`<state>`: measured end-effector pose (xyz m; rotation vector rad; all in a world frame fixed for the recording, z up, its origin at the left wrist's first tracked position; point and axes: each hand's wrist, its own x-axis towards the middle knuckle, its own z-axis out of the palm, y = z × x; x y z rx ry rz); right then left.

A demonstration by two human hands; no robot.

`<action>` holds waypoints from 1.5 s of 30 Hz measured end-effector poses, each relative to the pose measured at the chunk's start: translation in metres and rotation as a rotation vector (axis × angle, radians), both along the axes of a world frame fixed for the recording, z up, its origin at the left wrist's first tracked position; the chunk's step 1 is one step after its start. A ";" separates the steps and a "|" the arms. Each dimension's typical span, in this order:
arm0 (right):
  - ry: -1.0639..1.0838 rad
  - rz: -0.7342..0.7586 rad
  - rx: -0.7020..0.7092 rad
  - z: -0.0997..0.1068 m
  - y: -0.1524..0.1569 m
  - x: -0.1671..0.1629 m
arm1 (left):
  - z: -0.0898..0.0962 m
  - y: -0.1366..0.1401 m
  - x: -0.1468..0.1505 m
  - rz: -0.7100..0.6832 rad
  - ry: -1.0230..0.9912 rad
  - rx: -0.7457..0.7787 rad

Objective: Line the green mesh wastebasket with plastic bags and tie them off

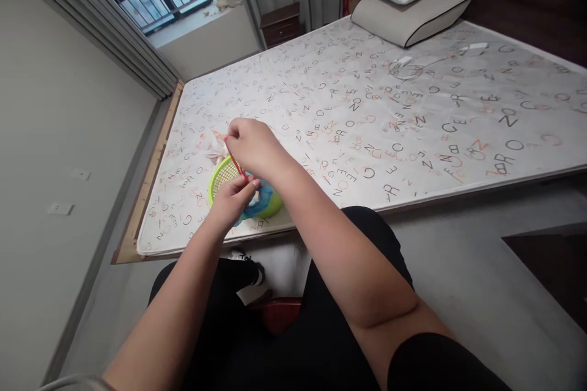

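Observation:
My right hand [252,145] and my left hand [233,198] both pinch a thin red strip [235,162], held taut between them above a green mesh basket [222,174]. The basket sits near the front left corner of a mattress [367,116] printed with letters. Something blue [257,208] and white lies in the basket under my left hand. A crumpled white and pink piece [213,146] lies on the mattress just behind the basket.
Two pillows [413,6] are stacked at the far end of the mattress, with a white cable [408,67] in front of them. A dark nightstand [280,24] stands by the window. A red stool [279,311] is under me on the grey floor.

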<state>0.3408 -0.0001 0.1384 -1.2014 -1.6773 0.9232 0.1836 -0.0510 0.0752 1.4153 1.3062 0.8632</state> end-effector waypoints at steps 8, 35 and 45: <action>0.538 0.042 -0.226 -0.014 0.013 0.015 | 0.013 0.003 -0.011 0.370 -0.531 0.089; -0.037 0.455 -0.124 -0.052 0.012 -0.019 | 0.029 -0.008 -0.068 0.193 0.468 0.543; 0.641 0.615 -0.479 -0.057 0.001 -0.040 | 0.007 -0.025 -0.055 -0.065 0.529 0.721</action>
